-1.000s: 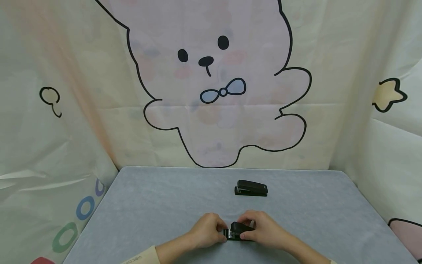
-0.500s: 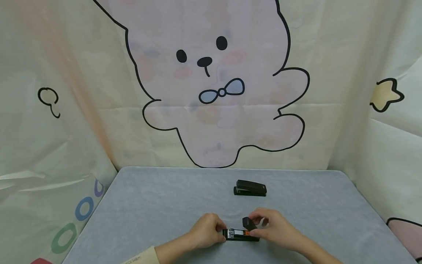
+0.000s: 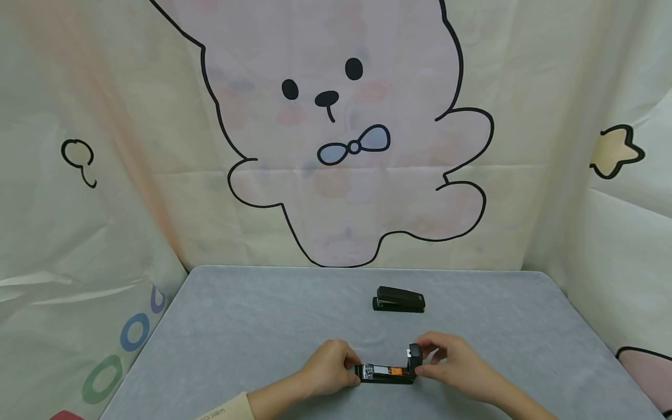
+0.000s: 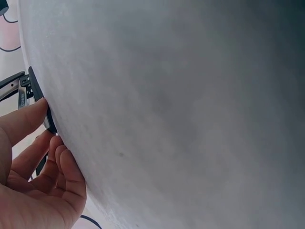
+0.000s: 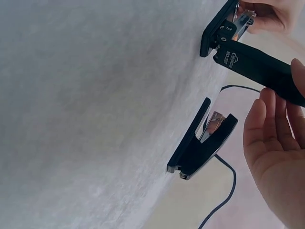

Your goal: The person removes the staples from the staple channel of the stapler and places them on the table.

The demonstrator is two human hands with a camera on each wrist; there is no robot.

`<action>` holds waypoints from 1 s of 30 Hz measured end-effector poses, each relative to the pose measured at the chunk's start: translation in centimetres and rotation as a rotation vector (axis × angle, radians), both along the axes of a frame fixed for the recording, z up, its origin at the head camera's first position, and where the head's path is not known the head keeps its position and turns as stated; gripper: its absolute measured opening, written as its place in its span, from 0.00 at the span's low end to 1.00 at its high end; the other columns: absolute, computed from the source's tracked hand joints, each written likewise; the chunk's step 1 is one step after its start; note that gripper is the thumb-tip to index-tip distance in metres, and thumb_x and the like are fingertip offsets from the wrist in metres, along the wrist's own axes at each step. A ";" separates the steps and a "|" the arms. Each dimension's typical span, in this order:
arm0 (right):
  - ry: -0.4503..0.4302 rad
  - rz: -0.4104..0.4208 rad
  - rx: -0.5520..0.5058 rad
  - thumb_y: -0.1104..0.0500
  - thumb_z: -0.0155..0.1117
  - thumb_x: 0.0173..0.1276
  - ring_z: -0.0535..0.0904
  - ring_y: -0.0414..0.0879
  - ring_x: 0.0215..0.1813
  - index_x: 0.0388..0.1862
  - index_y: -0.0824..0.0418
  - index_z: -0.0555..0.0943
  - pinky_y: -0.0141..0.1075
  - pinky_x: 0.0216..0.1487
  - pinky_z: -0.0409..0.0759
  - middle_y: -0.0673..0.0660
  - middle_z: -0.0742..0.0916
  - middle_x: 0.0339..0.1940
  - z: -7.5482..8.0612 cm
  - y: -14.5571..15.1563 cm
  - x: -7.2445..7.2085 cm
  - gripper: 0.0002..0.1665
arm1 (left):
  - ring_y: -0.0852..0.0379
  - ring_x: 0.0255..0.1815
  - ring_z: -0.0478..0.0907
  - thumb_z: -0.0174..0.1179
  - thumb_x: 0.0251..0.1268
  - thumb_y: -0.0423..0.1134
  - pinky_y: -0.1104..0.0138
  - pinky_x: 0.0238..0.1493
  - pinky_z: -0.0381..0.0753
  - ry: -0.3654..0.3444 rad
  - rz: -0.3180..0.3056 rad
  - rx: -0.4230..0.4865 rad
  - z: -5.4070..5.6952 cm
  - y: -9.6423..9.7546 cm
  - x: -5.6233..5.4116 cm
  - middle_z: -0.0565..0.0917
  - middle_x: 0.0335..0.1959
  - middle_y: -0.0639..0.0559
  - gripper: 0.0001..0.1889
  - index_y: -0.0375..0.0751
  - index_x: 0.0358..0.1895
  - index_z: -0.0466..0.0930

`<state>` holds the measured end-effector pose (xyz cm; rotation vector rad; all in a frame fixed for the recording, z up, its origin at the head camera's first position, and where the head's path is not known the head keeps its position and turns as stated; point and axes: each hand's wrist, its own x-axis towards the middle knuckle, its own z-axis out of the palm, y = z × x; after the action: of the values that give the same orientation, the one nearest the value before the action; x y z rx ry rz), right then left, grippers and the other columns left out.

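A black stapler (image 3: 385, 380) lies on the near part of the table with its top cover (image 3: 415, 357) swung up nearly upright at the right end. The uncovered magazine (image 3: 385, 370) shows silver metal and an orange piece. My left hand (image 3: 331, 367) pinches the left end of the stapler's base (image 4: 39, 90) between thumb and fingers. At the raised cover, my right hand (image 3: 454, 363) holds its free end, thumb on one side and fingertips on the other. White lettering is visible on the cover in the right wrist view.
Farther back on the grey cloth-covered table (image 3: 262, 309) sits a second black stapler (image 3: 399, 300), its cover down over the base. Light cloth sheets (image 3: 525, 221) with cartoon drawings enclose the table at the back and both sides.
My right hand has lifted the stapler's top cover and swung it up to the right, exposing the magazine. My left hand has stayed on the base's left end.
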<state>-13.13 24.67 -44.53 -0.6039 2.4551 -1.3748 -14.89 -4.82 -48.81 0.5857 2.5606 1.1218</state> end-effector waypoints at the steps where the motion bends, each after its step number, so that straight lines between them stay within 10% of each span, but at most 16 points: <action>1: -0.003 -0.004 0.000 0.58 0.79 0.64 0.82 0.41 0.44 0.52 0.61 0.85 0.35 0.44 0.82 0.50 0.87 0.42 0.0 0.2 0.0 0.19 | 0.67 0.28 0.71 0.81 0.47 0.29 0.70 0.32 0.74 0.001 0.001 0.001 0.0 0.0 0.0 0.79 0.26 0.61 0.11 0.38 0.36 0.93; 16: 0.056 -0.009 -0.010 0.59 0.79 0.65 0.83 0.40 0.41 0.52 0.64 0.84 0.36 0.42 0.83 0.49 0.88 0.44 -0.6 2.6 0.5 0.20 | 0.67 0.27 0.71 0.80 0.47 0.28 0.70 0.32 0.74 0.004 -0.009 0.002 0.2 0.0 0.1 0.79 0.25 0.60 0.11 0.37 0.37 0.92; 30: -0.095 -0.053 0.005 0.63 0.78 0.63 0.82 0.40 0.38 0.52 0.66 0.84 0.34 0.39 0.81 0.60 0.87 0.47 -1.6 4.6 0.6 0.19 | 0.66 0.27 0.71 0.80 0.47 0.28 0.69 0.31 0.73 -0.017 -0.002 0.013 0.2 0.0 0.1 0.79 0.25 0.59 0.11 0.37 0.37 0.92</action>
<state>-12.54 29.23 -46.13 -0.4643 2.4146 -1.3835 -14.76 -4.82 -48.60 0.5801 2.5396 1.1390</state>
